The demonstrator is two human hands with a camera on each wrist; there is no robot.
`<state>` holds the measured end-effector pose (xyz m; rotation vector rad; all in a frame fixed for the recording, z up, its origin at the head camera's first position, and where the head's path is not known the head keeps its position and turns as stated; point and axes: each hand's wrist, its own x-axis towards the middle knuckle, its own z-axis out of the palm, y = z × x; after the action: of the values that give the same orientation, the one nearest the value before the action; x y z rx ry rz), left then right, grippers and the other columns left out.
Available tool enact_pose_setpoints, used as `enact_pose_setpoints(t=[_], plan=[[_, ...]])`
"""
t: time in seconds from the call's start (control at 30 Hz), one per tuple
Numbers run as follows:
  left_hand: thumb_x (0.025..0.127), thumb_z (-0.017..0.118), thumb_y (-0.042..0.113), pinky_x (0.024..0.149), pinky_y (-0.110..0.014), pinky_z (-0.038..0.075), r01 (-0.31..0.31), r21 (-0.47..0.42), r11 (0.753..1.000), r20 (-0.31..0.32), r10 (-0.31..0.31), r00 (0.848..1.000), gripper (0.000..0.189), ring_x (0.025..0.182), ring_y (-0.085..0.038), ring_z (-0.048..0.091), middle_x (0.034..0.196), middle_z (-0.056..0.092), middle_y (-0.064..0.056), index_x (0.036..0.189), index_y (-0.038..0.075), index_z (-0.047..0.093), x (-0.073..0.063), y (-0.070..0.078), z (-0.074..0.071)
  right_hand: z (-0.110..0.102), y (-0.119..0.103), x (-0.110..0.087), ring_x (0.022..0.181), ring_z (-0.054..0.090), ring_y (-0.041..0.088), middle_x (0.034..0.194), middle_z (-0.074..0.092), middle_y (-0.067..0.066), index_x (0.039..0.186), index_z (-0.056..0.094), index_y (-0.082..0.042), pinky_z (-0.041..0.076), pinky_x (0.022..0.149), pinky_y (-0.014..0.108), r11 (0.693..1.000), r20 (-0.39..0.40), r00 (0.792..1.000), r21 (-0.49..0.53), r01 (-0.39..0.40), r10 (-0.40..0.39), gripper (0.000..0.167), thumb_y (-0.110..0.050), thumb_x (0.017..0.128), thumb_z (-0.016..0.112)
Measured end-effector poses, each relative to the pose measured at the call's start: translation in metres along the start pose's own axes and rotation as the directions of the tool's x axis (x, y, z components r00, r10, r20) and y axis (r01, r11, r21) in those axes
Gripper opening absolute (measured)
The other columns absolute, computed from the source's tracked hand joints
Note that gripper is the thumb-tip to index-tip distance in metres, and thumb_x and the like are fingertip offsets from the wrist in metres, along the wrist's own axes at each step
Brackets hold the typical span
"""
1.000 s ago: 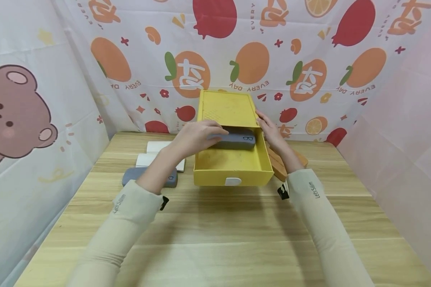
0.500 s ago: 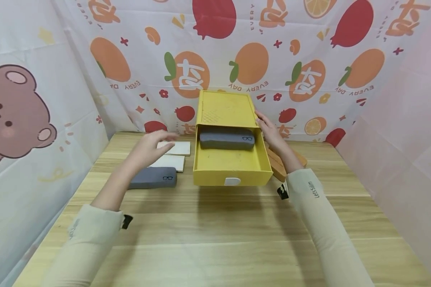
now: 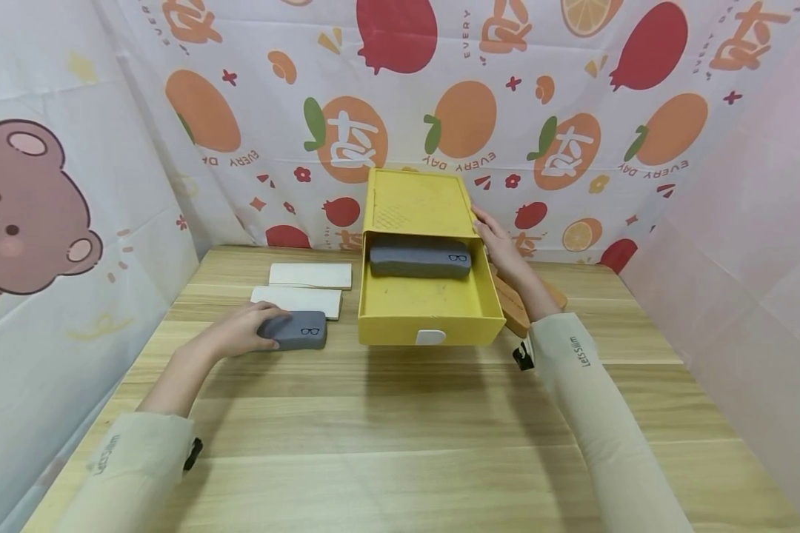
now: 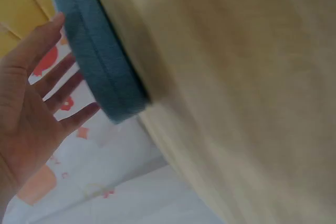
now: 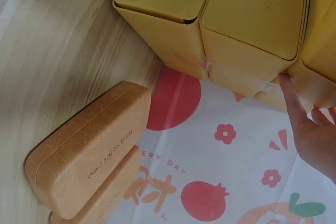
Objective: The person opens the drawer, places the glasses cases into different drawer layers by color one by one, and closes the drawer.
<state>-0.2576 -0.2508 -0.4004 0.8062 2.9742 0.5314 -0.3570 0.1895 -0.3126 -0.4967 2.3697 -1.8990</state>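
My left hand [image 3: 245, 329] is at a grey glasses case [image 3: 307, 331] lying on the table, thumb on its near side and fingers over its top. In the left wrist view the thumb tip meets the side of that case [image 4: 97, 51]. A second grey glasses case [image 3: 420, 257] lies at the back of the pulled-out yellow drawer [image 3: 433, 329]. My right hand [image 3: 503, 248] rests against the right side of the yellow drawer unit [image 3: 420, 200]. In the right wrist view one extended finger touches the unit's side; the other fingers are partly cut off.
Two white flat boxes [image 3: 310, 276] lie behind the grey case, left of the drawer. Two brown glasses cases [image 5: 94, 145] lie right of the unit, partly behind the right forearm. Printed curtains [image 3: 240, 192] hang around the wooden table [image 3: 400, 429].
My left hand has left the drawer, uncovering the grey glasses case in it, and has moved left and down onto the other grey case. My right hand stays at the unit.
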Motion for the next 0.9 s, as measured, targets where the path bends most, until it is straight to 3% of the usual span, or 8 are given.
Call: enact_pose_setpoints(t=[0.43,0.9], plan=[[0.070,0.078,0.011,0.088,-0.059,0.035,0.042,0.033,0.999,0.008,-0.042,0.999,0.067,0.110,-0.049,0.042,0.120,0.047,-0.028,0.129,-0.001,0.048,-0.0014,-0.0093,0.0094,-0.0005,0.0013,0.0013,0.117,0.042,0.027,0.147,0.024,0.007,0.147,0.022,-0.019,0.043,0.090,0.046,1.000,0.007,1.000,0.001,0.015,-0.015,0.050,-0.032,0.100,0.034],[0.066,0.080,0.010,0.082,-0.055,0.040,0.062,0.046,0.997,0.102,-0.066,0.993,0.075,0.103,-0.041,0.046,0.114,0.046,-0.022,0.132,0.004,0.045,0.0053,-0.0015,0.0071,-0.0004,0.0018,0.0004,0.116,0.044,0.027,0.146,0.026,0.005,0.146,0.025,-0.021,0.044,0.089,0.047,1.000,-0.023,1.000,-0.032,0.000,0.000,0.050,-0.034,0.099,0.037]])
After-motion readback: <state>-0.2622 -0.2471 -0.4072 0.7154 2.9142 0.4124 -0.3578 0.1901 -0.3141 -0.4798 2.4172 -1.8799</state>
